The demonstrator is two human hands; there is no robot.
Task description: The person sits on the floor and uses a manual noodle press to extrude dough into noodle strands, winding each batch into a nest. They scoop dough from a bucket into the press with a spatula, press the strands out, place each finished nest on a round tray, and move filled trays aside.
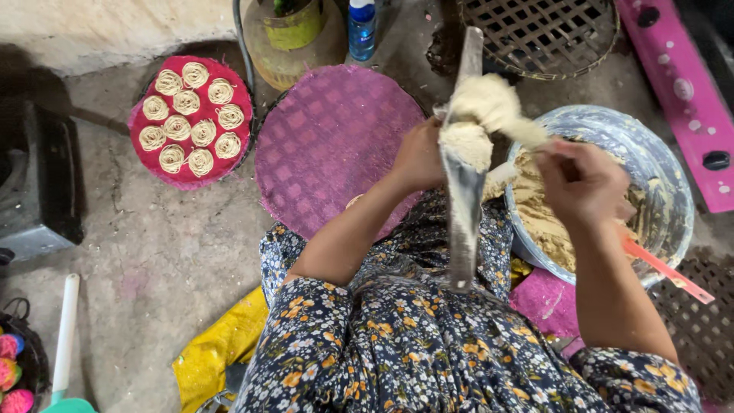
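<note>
Dough [489, 107] pinched in right hand [581, 183], pressed onto metal tool [464, 191] gripped by left hand [419, 157], just beside big dough bowl [657, 164]. Red tray [145, 157] far left of bowl: full of noodle coils. Purple mat [329, 145] between: bare yet.

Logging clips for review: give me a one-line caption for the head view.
Left hand steadies a metal press while right hand packs dough into it, beside a dough bowl.

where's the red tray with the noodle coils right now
In the head view the red tray lies on the floor at upper left, beside the bare purple mat and away from the left hand.
</note>
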